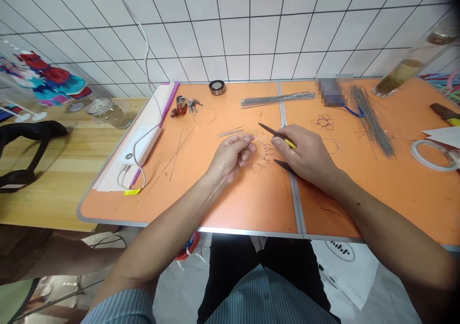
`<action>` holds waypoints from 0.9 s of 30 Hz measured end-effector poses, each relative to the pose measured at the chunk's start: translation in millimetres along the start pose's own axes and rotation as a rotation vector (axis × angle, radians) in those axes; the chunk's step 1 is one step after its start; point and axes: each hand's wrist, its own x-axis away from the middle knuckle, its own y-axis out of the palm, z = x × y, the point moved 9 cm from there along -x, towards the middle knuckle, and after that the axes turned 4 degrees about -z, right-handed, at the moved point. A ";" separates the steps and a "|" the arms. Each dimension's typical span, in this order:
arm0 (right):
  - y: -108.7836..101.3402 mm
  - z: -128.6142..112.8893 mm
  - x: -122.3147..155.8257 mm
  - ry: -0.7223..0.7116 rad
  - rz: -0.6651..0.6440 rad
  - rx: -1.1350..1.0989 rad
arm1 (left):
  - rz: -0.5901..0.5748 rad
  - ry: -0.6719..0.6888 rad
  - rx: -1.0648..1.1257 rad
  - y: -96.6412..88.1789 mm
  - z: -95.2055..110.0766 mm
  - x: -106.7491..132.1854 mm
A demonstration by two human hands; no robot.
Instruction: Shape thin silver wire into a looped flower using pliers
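My left hand (232, 154) pinches the left side of a thin wire ring (268, 152) with small loops around its rim, like a flower outline. In my right hand (309, 154) are what look like long-nose pliers (270, 129), with a dark pointed nose and a bit of yellow handle showing. The nose points left, above the ring and apart from it. My fingers hide the rest of the tool. Under my right hand lies a dark pointed shape, perhaps a shadow. Several short wires (230, 132) rest just beyond my left hand.
On the orange table (230, 204) lie wire bundles (276, 98) (373, 122), a small wire flower (323, 122), a tape roll (217, 87), keys (193, 104) and a white power bank (141, 145) with a cable. A glass bottle (398, 77) stands back right. Another person's limb (72, 256) shows lower left.
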 end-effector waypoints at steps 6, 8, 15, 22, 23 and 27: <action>2.3 -11.1 2.9 -0.126 0.050 0.464 | 0.024 0.174 -0.153 1.0 17.9 4.6; 1.4 -16.1 3.2 -0.156 0.056 0.525 | 0.026 0.237 -0.201 2.6 23.1 6.6; -15.2 -1.7 0.4 -0.092 0.141 0.349 | -0.050 0.198 -0.143 7.3 21.1 6.6; -5.0 30.4 -7.6 -0.017 0.031 0.147 | -0.131 -0.027 0.126 12.6 10.3 3.2; -5.6 30.7 -7.9 -0.007 0.032 0.117 | -0.118 -0.030 0.134 11.4 10.0 2.8; -11.9 20.5 -6.1 0.017 0.061 -0.049 | 0.000 0.075 0.068 -0.9 15.9 1.7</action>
